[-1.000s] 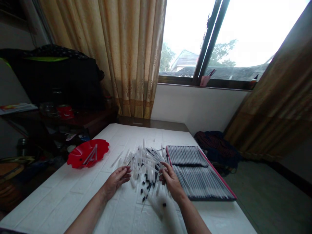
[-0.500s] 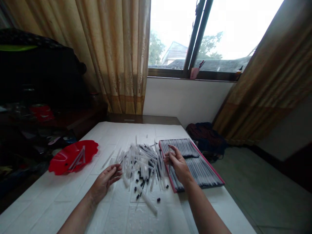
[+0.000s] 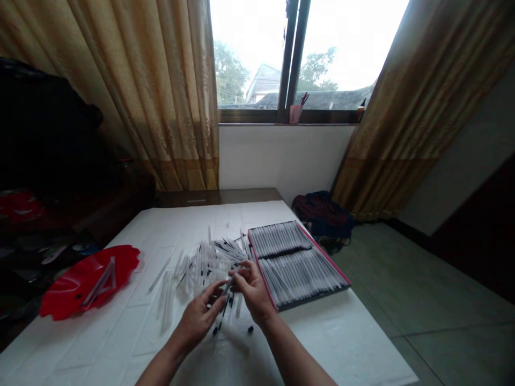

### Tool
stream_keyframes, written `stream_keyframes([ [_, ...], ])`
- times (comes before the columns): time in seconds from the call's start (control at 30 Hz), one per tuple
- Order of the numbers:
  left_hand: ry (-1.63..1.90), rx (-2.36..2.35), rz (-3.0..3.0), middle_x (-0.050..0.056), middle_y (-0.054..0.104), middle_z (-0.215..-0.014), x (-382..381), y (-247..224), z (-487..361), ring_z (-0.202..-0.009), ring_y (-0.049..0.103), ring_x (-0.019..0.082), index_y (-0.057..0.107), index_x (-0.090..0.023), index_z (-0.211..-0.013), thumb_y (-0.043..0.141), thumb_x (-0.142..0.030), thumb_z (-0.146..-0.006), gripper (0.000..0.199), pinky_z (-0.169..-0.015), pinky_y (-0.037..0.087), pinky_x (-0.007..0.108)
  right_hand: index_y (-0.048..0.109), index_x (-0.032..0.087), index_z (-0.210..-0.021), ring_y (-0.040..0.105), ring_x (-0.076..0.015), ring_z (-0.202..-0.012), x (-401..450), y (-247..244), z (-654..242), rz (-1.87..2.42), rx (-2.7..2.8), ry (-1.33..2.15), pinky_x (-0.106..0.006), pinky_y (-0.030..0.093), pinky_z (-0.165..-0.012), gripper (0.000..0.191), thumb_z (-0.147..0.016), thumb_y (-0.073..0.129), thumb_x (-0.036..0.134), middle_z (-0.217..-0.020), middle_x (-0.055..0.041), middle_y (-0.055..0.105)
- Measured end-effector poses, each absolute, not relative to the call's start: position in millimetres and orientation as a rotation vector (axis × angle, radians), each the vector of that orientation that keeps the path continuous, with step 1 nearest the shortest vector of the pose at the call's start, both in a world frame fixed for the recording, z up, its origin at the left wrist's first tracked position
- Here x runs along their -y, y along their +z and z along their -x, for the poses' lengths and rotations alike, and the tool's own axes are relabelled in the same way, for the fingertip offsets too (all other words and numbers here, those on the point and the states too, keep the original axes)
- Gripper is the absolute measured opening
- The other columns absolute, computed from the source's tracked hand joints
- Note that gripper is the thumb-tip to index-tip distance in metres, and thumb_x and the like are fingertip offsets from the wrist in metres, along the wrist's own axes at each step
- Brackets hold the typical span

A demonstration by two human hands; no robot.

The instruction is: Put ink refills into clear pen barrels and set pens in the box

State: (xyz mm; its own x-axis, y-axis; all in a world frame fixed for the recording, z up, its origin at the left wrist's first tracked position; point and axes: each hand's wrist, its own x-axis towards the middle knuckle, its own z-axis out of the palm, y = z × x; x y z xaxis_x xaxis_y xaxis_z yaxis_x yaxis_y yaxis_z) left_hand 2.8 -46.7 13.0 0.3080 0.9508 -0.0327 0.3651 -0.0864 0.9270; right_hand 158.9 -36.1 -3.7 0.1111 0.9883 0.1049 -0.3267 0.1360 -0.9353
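Observation:
My left hand (image 3: 199,315) and my right hand (image 3: 251,292) meet over the front of a loose pile of clear plastic tubes (image 3: 209,265), many with black ends. Between their fingertips, both hands pinch one thin dark-tipped pen (image 3: 227,287), which is partly hidden by the fingers. To the right of my right hand lies a flat tray with a pink-red rim (image 3: 325,253), packed with neat rows of pens. A small black cap (image 3: 250,329) lies on the white table (image 3: 120,343) just below my right hand.
A red scalloped plate (image 3: 68,292) holding a few tubes sits at the table's left. Dark furniture and a black bag (image 3: 44,128) stand beyond it. A dark fabric bundle (image 3: 322,214) lies on the floor past the table's far right corner.
My hands have come together over the pile's front, with my right hand moving left away from the tray and now pinching a pen with my left. The whole view has shifted left.

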Motion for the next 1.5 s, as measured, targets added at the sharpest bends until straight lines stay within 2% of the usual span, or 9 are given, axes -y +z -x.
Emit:
stream_keyframes([
  [0.17,0.813,-1.393,-1.689,-0.003,0.063,-0.063,41.6,-8.3,2.4,-0.046,0.056,0.013,0.063,-0.018,-0.109,0.046,-0.053,-0.081,0.048,-0.047,0.046,0.024,0.052,0.022,-0.1,0.065,-0.0147,-0.065,36.0,-12.1,-157.6,0.98,1.049,1.157,-0.025,0.049,-0.054,0.032,-0.077,0.061,0.043,-0.081,-0.0005,0.066],
  [0.23,0.918,-1.5,-1.705,-0.003,0.064,-0.062,37.9,-21.3,15.9,-0.048,0.059,0.014,0.066,-0.02,-0.104,0.048,-0.054,-0.079,0.046,-0.049,0.048,0.024,0.056,0.022,-0.104,0.064,-0.0144,-0.063,36.3,-14.7,-168.1,1.03,1.108,1.111,-0.023,0.047,-0.051,0.03,-0.079,0.059,0.04,-0.082,-0.0013,0.066],
  [0.33,1.097,-1.647,-1.787,-0.001,0.073,-0.079,37.1,-38.3,37.6,-0.066,0.068,0.017,0.066,-0.027,-0.103,0.051,-0.048,-0.079,0.035,-0.06,0.052,0.024,0.063,0.02,-0.095,0.06,-0.014,-0.057,46.3,-21.6,-184.5,1.109,1.206,1.021,-0.023,0.045,-0.048,0.022,-0.079,0.058,0.034,-0.077,-0.0019,0.065],
  [0.43,1.203,-1.691,-1.899,0.002,0.075,-0.092,40.1,-49.0,50.8,-0.077,0.071,0.02,0.068,-0.026,-0.1,0.052,-0.047,-0.079,0.034,-0.066,0.055,0.025,0.068,0.019,-0.084,0.062,-0.0172,-0.066,65.4,-31.8,-192.0,1.166,1.331,0.914,-0.027,0.048,-0.059,0.012,-0.077,0.06,0.025,-0.078,-0.0045,0.066],
  [0.5,1.237,-1.687,-1.986,0.003,0.076,-0.093,41.7,-52.4,53.1,-0.077,0.072,0.02,0.069,-0.023,-0.098,0.05,-0.047,-0.08,0.035,-0.069,0.057,0.026,0.069,0.019,-0.086,0.063,-0.0203,-0.077,76.8,-38.5,-190.8,1.242,1.534,0.765,-0.029,0.047,-0.068,0.017,-0.08,0.054,0.017,-0.082,-0.007,0.067],
  [0.67,1.292,-1.626,-2.206,0.003,0.076,-0.091,42.6,-52.9,48.6,-0.082,0.072,0.019,0.069,-0.022,-0.096,0.048,-0.043,-0.083,0.032,-0.073,0.057,0.025,0.066,0.019,-0.097,0.065,-0.0196,-0.084,80.0,-42.6,-179.7,1.451,1.824,0.523,-0.026,0.048,-0.072,0.029,-0.081,0.046,0.006,-0.09,-0.0086,0.067],
  [1.2,1.261,-1.525,-2.337,0.0,0.076,-0.088,42.5,-52.3,45.6,-0.078,0.073,0.016,0.067,-0.025,-0.097,0.05,-0.035,-0.085,0.023,-0.072,0.058,0.021,0.068,0.025,-0.092,0.065,-0.0164,-0.079,62.7,-37.3,-168.6,1.626,1.945,0.414,-0.021,0.046,-0.067,0.022,-0.079,0.056,0.013,-0.089,-0.0031,0.066],
  [1.37,1.248,-1.502,-2.349,-0.001,0.076,-0.089,44.1,-53.4,46.0,-0.081,0.073,0.015,0.067,-0.026,-0.098,0.053,-0.034,-0.084,0.022,-0.073,0.057,0.02,0.066,0.03,-0.102,0.066,-0.0169,-0.076,62.0,-36.3,-163.6,1.658,2.005,0.321,-0.02,0.044,-0.061,0.027,-0.078,0.06,0.019,-0.091,-0.002,0.067],
  [1.5,1.214,-1.471,-2.353,-0.003,0.076,-0.09,44.9,-51.5,44.6,-0.083,0.072,0.014,0.067,-0.029,-0.101,0.053,-0.033,-0.084,0.022,-0.074,0.057,0.02,0.069,0.029,-0.084,0.066,-0.0148,-0.068,60.1,-41.2,-159.1,1.704,2.005,0.258,-0.018,0.041,-0.055,0.016,-0.083,0.055,0.02,-0.082,-0.0008,0.067],
])
